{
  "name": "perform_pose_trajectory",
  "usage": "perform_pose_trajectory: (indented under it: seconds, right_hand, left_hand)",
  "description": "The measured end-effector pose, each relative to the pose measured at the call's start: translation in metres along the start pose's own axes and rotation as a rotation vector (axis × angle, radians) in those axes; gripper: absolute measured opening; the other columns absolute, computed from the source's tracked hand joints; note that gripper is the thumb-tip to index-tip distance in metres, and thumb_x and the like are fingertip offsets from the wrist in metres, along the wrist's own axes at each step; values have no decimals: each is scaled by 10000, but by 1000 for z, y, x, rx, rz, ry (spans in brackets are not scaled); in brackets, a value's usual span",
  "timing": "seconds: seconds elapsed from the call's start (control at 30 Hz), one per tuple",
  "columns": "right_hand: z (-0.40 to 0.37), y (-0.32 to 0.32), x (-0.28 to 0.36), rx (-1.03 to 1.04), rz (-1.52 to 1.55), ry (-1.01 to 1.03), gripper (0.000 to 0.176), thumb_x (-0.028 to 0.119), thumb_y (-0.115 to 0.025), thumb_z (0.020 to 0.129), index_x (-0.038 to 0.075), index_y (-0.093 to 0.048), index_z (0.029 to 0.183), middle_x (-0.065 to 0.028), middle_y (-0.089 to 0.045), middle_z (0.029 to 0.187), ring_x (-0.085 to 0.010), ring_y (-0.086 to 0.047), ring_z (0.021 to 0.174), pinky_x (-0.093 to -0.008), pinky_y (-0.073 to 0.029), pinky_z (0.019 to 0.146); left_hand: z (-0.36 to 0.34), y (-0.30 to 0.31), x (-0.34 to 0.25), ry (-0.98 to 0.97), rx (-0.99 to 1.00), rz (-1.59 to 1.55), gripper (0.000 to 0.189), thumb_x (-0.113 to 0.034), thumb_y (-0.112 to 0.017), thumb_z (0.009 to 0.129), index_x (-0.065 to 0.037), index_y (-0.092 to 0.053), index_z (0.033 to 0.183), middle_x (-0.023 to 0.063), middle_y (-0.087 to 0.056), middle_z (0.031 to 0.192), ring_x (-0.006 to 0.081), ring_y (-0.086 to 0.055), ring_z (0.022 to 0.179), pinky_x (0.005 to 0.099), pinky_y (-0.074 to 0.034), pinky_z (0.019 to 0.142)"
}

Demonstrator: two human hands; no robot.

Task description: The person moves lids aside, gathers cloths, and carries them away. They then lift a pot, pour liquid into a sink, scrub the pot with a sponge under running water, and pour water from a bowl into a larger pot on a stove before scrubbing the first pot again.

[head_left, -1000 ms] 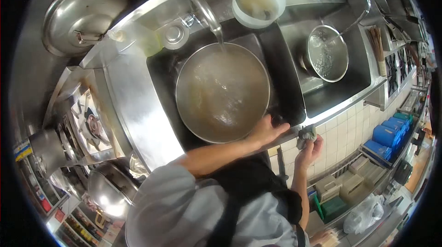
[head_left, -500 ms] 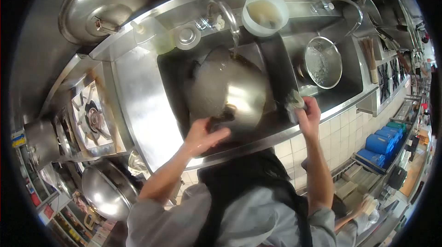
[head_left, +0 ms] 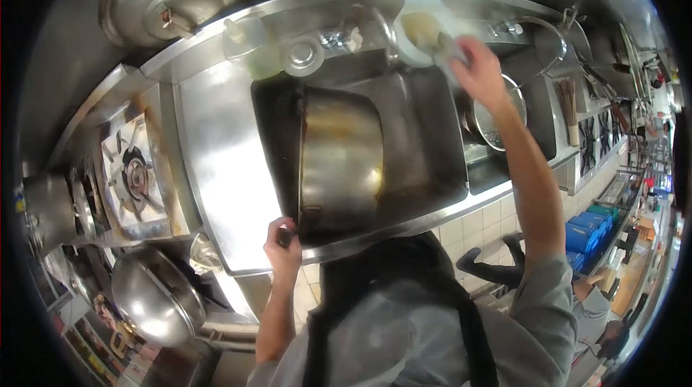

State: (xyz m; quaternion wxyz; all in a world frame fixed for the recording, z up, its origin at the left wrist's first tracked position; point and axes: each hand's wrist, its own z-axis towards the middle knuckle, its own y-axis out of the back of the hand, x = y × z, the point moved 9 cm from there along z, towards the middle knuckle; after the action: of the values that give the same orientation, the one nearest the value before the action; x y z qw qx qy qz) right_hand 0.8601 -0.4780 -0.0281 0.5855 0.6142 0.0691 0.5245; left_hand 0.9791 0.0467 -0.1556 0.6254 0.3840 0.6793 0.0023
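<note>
A large metal pan (head_left: 342,149) stands tilted on its side in the left sink basin, its stained outer face showing. My left hand (head_left: 283,243) is closed on the pan's dark handle at the basin's front edge. Up at the back rim, my right hand (head_left: 479,73) grips a greyish scrubber (head_left: 448,52), blurred by motion, at the side of a white plastic container (head_left: 420,30) with cloudy liquid. The faucet (head_left: 389,37) arches just left of that container.
A metal pot (head_left: 490,124) sits in the right basin, partly behind my right forearm. A soap jug (head_left: 252,48) and a round metal lid (head_left: 303,55) stand at the back left. A burner (head_left: 137,178) is at the left. Another person (head_left: 595,308) is at the lower right.
The pan has turned from lying open side up to standing on its side. My left hand moved left and down with its handle; my right hand rose with the scrubber to the white container.
</note>
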Motion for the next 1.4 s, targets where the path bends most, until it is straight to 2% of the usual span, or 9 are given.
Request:
perform_pose_trajectory:
  seconds: [0.13, 0.43, 0.47, 0.53, 0.63, 0.83, 1.03, 1.2, 1.4]
  right_hand:
    - [50, -36, -14, 75, -109, 117, 351, 193, -634, 831, 14, -610, 1132, -221, -672, 1071, -405, -653, 1000, -442, -518, 877]
    - [108, -169, -99, 623, -353, 177, 393, 240, -607, 869, 12, -596, 1189, -259, -638, 1174, -415, -601, 1138, -479, -479, 972]
    - [110, -173, -94, 554, -355, 215, 391, 229, -610, 868, 12, -595, 1192, -261, -642, 1163, -417, -601, 1138, -481, -479, 973]
    - [112, -171, -88, 403, -360, 287, 387, 207, -615, 865, 11, -593, 1199, -267, -650, 1141, -422, -603, 1140, -486, -479, 975]
    - [101, -157, -64, 692, -137, -7, 379, 176, -622, 861, 26, -594, 1208, -261, -658, 1135, -413, -612, 1120, -469, -490, 958]
    - [97, -144, -74, 347, -217, 544, 385, 179, -645, 853, 42, -593, 1208, -224, -670, 1087, -391, -640, 980, -440, -510, 866]
    - [102, -51, -47, 95, 312, 202, 403, 171, -694, 849, 6, -592, 1202, -105, -668, 1004, -207, -616, 880, -333, -508, 839]
    - [-23, -53, 36, 100, 541, 184, 348, 148, -710, 853, 36, -606, 1166, -35, -645, 1013, -137, -579, 886, -310, -499, 822]
    - [-152, -142, 135, 311, 215, 312, 298, 163, -687, 829, 75, -607, 1102, -125, -644, 1067, -332, -621, 988, -408, -528, 858]
  left_hand:
    - [-12, 11, -6, 16, -218, -80, 210, -38, -727, 872, -13, -638, 1060, 58, -635, 824, 99, -540, 715, 256, -447, 652]
    - [-2, -2, 12, 54, -133, 75, 491, 195, -440, 666, -13, -630, 1069, 62, -618, 819, 128, -608, 762, 248, -496, 708]
    - [0, 1, 2, 26, -207, 98, 183, 65, -559, 874, -18, -665, 998, 39, -609, 710, 95, -555, 680, 255, -464, 640]
    - [-1, 0, 6, 72, -246, 72, 156, 55, -569, 885, -20, -667, 982, 21, -591, 682, 85, -523, 642, 252, -447, 610]
    - [-4, -1, 6, 81, -257, 75, 145, 36, -569, 895, -25, -669, 979, 24, -601, 706, 84, -543, 660, 245, -452, 621]
    - [-24, -7, 31, 75, -285, 38, 190, 58, -558, 858, -17, -671, 991, 52, -636, 775, 116, -593, 755, 261, -484, 710]
    - [-43, -14, 43, 92, -268, 31, 204, 67, -569, 838, -15, -668, 996, 105, -690, 842, 162, -640, 826, 290, -505, 795]
    - [-48, -21, 44, -33, -222, -127, 185, 24, -603, 836, -14, -661, 1007, 97, -693, 854, 165, -652, 813, 294, -517, 781]
    - [-47, -24, 61, -114, -92, -176, 238, -4, -626, 826, -22, -637, 1063, 126, -698, 883, 222, -687, 822, 314, -532, 759]
